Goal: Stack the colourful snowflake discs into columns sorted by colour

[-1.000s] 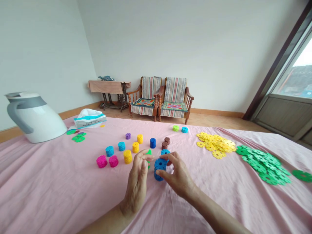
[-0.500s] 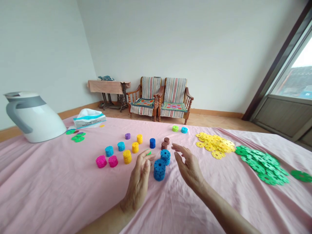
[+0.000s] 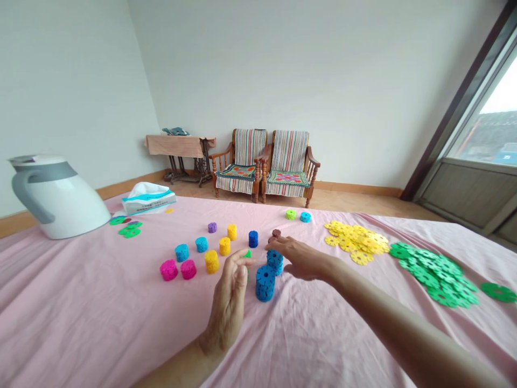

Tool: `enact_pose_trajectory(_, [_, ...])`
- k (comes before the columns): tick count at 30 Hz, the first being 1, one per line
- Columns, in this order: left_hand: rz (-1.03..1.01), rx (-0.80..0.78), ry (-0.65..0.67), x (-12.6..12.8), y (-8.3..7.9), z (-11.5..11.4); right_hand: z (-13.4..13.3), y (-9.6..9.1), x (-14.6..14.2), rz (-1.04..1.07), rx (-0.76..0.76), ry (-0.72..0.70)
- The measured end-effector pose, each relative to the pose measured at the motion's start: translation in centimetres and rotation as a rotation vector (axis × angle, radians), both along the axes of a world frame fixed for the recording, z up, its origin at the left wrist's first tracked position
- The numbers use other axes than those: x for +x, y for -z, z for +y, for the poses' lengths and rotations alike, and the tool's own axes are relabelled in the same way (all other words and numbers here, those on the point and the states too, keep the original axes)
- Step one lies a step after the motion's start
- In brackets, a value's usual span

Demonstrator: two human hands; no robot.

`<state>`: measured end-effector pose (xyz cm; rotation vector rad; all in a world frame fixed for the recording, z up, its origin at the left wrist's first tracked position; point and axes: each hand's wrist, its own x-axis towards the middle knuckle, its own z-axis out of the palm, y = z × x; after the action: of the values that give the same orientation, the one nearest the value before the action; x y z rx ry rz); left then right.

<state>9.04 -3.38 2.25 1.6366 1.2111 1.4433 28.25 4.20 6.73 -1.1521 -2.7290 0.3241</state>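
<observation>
My left hand (image 3: 228, 302) is upright on its edge at the cloth, fingers extended to the right and holding nothing. Just beyond its fingertips, a green piece (image 3: 247, 254) is mostly hidden. A tall stack of blue slotted discs (image 3: 265, 283) stands to the right of this hand. My right hand (image 3: 301, 258) is stretched out palm down beside a second blue stack (image 3: 274, 260), its fingers passing over or just behind that stack's far side; contact is unclear. Past the fingers a brown stack (image 3: 276, 233) shows, and the nearer brown one is covered.
Pink stacks (image 3: 188, 269), yellow stacks (image 3: 211, 262), light blue stacks (image 3: 181, 253) and a dark blue stack (image 3: 253, 238) stand left of centre. Loose yellow discs (image 3: 355, 241) and green discs (image 3: 436, 272) lie right. A white jug (image 3: 68, 202) and tissue pack (image 3: 148, 199) stand left.
My right hand has moved left and turned palm down, now reaching over by the farther blue stack and covering the nearer brown one. My left hand has stayed almost still.
</observation>
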Motion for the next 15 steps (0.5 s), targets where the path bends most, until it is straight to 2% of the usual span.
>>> enact_pose_trajectory(5, [-0.001,-0.018,0.005,-0.1,0.1,0.0,1.0,0.1,-0.5,-0.088,-0.044,-0.047])
enact_pose_trajectory(15, [-0.007,-0.042,0.029,0.0,-0.2,-0.1,0.9,0.7,-1.5,-0.161,0.05,-0.017])
